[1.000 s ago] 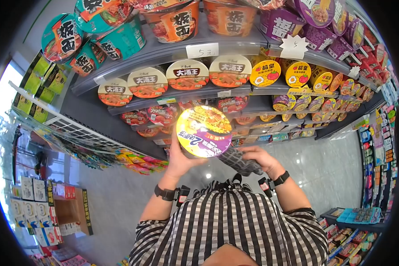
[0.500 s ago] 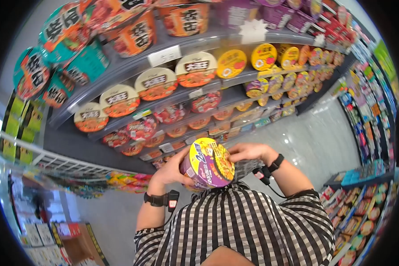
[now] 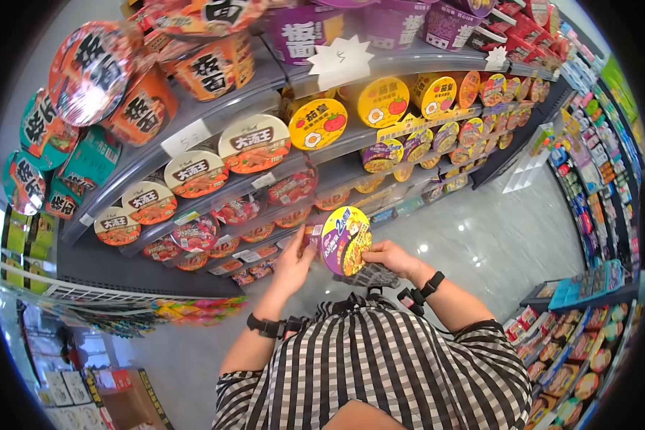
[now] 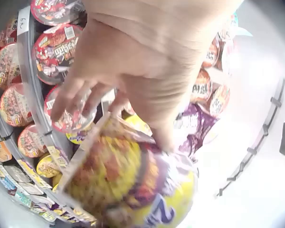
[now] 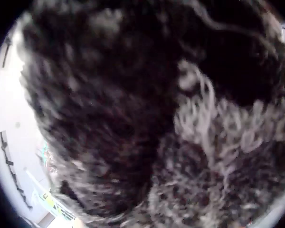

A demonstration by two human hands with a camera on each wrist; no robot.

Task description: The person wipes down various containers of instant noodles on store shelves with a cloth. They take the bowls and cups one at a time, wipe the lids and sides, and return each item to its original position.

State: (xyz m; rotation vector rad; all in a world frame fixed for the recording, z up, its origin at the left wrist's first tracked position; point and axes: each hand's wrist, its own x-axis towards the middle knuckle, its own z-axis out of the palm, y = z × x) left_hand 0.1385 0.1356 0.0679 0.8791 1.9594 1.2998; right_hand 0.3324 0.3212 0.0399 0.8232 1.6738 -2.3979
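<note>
A purple and yellow instant noodle bowl (image 3: 346, 241) is held up in front of the body, its lid facing the head camera. At the bowl's left side, my left hand (image 3: 292, 264) grips it by thumb and fingers. In the left wrist view, the thumb of the left hand (image 4: 142, 71) lies on the bowl (image 4: 133, 175). My right hand (image 3: 400, 259) holds a dark checked cloth (image 3: 375, 275) against the bowl's right side, fingertips at the lid's edge. Dark, fluffy fabric (image 5: 109, 104) fills most of the right wrist view, where the right hand is hidden.
Ahead is a shelf unit (image 3: 258, 174) with rows of noodle bowls and a star-shaped price tag (image 3: 340, 59). A wire rack (image 3: 115, 282) with bagged goods stands at the left. More stocked shelves line the right, beyond the grey floor (image 3: 473, 236).
The bowl has been turned and tilted between the hands. The right hand has brought the cloth up along the bowl's right side. The head view has swung toward the right along the shelf.
</note>
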